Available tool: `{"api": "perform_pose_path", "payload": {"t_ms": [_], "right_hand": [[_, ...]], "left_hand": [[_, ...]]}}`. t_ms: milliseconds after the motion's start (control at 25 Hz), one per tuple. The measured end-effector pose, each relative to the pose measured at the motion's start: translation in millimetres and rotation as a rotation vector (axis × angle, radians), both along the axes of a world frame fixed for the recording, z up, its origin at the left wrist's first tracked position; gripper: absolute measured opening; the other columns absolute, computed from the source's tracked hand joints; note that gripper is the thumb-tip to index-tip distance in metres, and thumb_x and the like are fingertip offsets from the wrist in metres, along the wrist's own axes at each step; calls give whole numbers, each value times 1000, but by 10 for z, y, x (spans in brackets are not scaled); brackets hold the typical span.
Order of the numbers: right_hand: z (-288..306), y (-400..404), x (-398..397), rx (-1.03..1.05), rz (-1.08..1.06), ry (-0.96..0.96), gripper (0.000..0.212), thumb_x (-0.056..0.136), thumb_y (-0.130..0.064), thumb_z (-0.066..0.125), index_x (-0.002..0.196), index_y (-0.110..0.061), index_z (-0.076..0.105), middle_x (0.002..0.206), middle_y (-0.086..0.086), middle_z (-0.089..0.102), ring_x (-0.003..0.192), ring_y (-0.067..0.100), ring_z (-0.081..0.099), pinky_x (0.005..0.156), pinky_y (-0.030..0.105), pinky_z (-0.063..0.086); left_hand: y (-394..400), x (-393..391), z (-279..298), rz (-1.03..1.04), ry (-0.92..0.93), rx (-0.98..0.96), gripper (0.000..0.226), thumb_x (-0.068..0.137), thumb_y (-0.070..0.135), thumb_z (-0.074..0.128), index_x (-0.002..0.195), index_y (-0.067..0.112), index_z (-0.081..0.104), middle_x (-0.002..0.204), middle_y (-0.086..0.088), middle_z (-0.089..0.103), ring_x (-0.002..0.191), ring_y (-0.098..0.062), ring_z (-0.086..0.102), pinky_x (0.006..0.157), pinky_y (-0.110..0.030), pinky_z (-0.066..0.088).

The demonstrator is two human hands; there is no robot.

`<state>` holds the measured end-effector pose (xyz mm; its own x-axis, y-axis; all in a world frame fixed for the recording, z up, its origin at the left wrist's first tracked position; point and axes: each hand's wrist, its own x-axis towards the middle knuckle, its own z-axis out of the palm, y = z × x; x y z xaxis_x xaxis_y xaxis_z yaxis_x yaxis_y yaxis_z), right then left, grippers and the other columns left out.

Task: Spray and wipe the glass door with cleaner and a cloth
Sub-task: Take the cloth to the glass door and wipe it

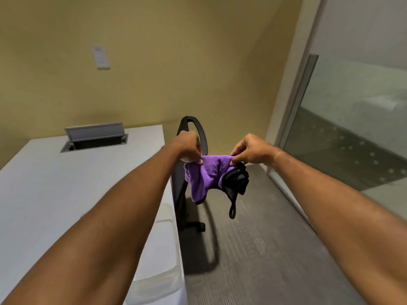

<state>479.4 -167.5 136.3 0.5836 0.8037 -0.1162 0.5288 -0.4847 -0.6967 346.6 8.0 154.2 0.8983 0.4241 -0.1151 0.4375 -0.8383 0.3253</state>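
A purple cloth (203, 178) with a dark underside and a black hanging loop (232, 211) is stretched between both hands in mid-air. My left hand (189, 148) pinches its left top edge. My right hand (252, 150) pinches the right top edge. The glass door (352, 119) with its pale frame stands to the right, a little beyond my right hand. No spray bottle is in view.
A white table (55, 183) with an open cable hatch (94, 138) fills the left. A black office chair (187, 172) stands just behind the cloth, against the table's edge. Clear plastic bins (158, 260) sit at the table's near corner. Grey carpet runs toward the door.
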Motion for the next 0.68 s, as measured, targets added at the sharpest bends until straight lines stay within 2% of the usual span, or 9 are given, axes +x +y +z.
{"api": "perform_pose_path", "payload": {"t_ms": [80, 200, 320, 520, 680], "right_hand": [[112, -489, 137, 19, -60, -9, 11, 72, -1, 81, 78, -9, 78, 62, 0, 71, 55, 5, 61, 59, 22, 51], [260, -1335, 298, 44, -172, -32, 10, 71, -3, 83, 75, -11, 77, 60, -2, 69, 56, 6, 60, 59, 22, 50], [372, -2247, 414, 65, -290, -45, 16, 70, -3, 83, 84, -1, 77, 68, 6, 69, 61, 9, 60, 60, 23, 51], [538, -3798, 540, 131, -470, -22, 24, 71, -1, 83, 92, 7, 74, 65, 4, 67, 54, 1, 61, 54, 15, 50], [688, -4826, 525, 168, -561, 111, 21, 80, -6, 77, 96, 7, 71, 83, 14, 68, 71, 15, 65, 63, 20, 55]], "left_hand": [[-402, 248, 143, -63, -24, 26, 19, 70, 19, 83, 86, 13, 77, 85, -4, 72, 82, -19, 65, 69, -30, 55], [-1133, 619, 331, -187, -35, 46, 20, 71, 17, 82, 89, 13, 77, 83, -2, 70, 78, -16, 62, 59, -22, 46], [-1937, 961, 473, -312, -64, 80, 21, 71, 17, 81, 91, 11, 77, 89, -7, 73, 83, -21, 66, 67, -27, 50], [-3330, 1504, 692, -563, -169, 156, 21, 70, 15, 80, 87, 4, 74, 88, -12, 74, 86, -29, 68, 76, -36, 57], [-4305, 1851, 931, -803, -248, 190, 22, 68, 12, 82, 88, 5, 74, 88, -11, 74, 85, -25, 68, 76, -30, 54]]}}
